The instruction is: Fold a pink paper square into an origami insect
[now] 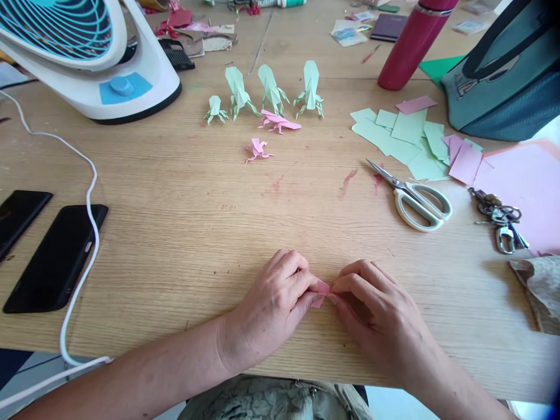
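Forearms (144, 373); left hand (272, 306), right hand (381, 318): grip clamped on small pink paper (322, 287), folded, partly hidden.

Small, folded pink paper (322, 286), partly hidden, between left hand (280, 294) and right hand (380, 309).

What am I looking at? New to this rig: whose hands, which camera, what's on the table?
No machine: these are a person's two bare hands, filmed by one head-worn camera looking forward and down. The left hand and right hand pinch a small folded piece of pink paper. Beyond them, on the light-brown wooden table, stand four pale-green folded-paper figures and two pink folded-paper figures. Right: metal scissors with whitish handles and flat green and pink paper pieces. Left: a white fan with a blue grille and two flat black devices.
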The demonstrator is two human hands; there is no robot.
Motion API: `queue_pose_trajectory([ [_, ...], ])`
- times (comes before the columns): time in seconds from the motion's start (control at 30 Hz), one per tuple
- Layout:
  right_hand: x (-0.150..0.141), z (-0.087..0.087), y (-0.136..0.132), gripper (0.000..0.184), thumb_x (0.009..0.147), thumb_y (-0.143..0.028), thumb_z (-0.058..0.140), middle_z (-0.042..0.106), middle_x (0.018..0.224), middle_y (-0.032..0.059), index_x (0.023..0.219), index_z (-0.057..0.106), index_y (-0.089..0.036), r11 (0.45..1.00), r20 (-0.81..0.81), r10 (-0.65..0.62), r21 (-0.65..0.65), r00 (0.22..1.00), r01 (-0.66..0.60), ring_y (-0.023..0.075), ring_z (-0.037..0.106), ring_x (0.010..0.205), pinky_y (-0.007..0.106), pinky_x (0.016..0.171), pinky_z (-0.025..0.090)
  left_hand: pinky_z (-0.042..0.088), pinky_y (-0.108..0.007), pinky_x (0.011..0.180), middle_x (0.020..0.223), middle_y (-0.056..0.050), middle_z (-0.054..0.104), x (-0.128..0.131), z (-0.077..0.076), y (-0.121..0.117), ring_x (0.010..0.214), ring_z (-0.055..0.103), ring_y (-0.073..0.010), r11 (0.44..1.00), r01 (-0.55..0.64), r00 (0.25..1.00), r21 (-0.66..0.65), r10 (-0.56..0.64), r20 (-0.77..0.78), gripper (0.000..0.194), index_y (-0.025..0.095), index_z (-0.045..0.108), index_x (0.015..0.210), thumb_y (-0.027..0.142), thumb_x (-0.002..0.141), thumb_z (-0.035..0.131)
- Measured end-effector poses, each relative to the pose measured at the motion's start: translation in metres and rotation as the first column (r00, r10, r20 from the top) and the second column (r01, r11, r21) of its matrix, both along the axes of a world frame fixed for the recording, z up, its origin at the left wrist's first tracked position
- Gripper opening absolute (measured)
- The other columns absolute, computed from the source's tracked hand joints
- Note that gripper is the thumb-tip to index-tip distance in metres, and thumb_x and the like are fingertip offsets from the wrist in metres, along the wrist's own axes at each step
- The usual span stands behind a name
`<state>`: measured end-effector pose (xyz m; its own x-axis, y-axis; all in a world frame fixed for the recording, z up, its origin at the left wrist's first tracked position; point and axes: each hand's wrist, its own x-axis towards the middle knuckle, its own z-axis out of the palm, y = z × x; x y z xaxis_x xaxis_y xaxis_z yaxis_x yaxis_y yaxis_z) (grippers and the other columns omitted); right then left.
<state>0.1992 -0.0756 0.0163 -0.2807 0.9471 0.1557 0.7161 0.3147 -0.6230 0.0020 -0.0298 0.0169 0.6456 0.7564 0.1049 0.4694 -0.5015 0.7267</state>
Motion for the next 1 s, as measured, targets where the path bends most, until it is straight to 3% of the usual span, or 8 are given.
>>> queue_pose_trajectory([
  [0.37, -0.0007, 0.002, 0.0029, 0.015, 0.097, -0.017, 0.054, 0.056, 0.084, 0.0027, 0.082, 0.057, -0.018, 0.997, -0.072, -0.046, -0.065, 0.996, 0.042, 0.0136, 0.052, 0.073, 0.029, 0.065, 0.043, 0.048, -0.036, 0.088, 0.101, -0.008, 0.058, 0.0033, 0.0006, 0.0004, 0.095, 0.055, -0.0193, 1.0, -0.003, 0.998, -0.003, 0.003, -0.057, 0.015, 0.014, 0.067, 0.095, 0.015, 0.098, 0.052],
  [0.53, -0.0005, -0.0001, 0.0027, 0.013, 0.095, -0.016, 0.057, 0.055, 0.091, 0.0046, 0.082, 0.059, -0.018, 0.997, -0.061, -0.075, -0.035, 0.995, 0.073, 0.0138, 0.054, 0.077, 0.028, 0.065, 0.045, 0.049, -0.036, 0.088, 0.099, -0.008, 0.059, 0.0018, 0.0041, 0.0016, 0.095, 0.055, -0.0196, 1.0, 0.026, 0.997, -0.016, -0.027, -0.066, 0.015, 0.015, 0.066, 0.096, 0.019, 0.099, 0.052],
  [1.0, -0.0021, -0.002, 0.0048, 0.011, 0.092, -0.016, 0.061, 0.054, 0.09, 0.0045, 0.082, 0.059, -0.017, 0.995, 0.009, -0.095, 0.02, 0.995, 0.095, 0.0125, 0.054, 0.075, 0.026, 0.062, 0.045, 0.049, -0.038, 0.083, 0.096, -0.008, 0.056, 0.0075, 0.0021, -0.0007, 0.089, 0.054, -0.02, 0.999, -0.035, 0.991, 0.027, 0.039, -0.127, 0.018, 0.014, 0.061, 0.086, 0.018, 0.098, 0.048],
])
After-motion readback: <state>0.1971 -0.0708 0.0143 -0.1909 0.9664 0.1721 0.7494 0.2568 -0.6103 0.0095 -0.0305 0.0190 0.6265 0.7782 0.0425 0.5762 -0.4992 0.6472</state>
